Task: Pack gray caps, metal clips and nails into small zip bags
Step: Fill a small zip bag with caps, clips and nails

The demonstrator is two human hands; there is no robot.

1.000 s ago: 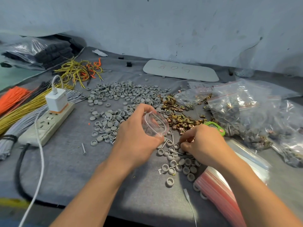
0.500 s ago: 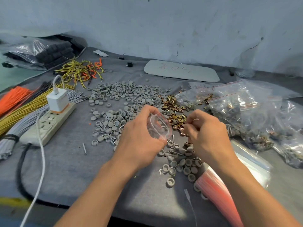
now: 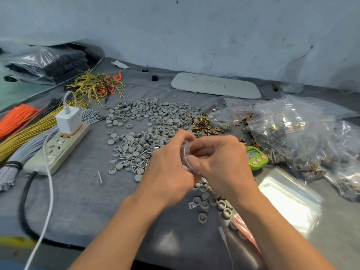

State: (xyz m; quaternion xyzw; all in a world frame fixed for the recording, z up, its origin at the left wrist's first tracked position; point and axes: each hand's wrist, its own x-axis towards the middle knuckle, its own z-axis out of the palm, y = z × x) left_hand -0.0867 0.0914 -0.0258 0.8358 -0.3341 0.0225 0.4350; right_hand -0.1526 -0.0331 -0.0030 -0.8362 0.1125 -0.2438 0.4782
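The left hand is gripping the bag above the surface, near the caps, its open mouth facing right, its length hidden in the palm; the right hand is curling its fingers at the rim, though I cannot tell whether it is gripping

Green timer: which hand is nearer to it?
Right. The right hand is just left of the green timer in view; the left hand, gripping the small zip bag, is farther left, beyond the right hand.
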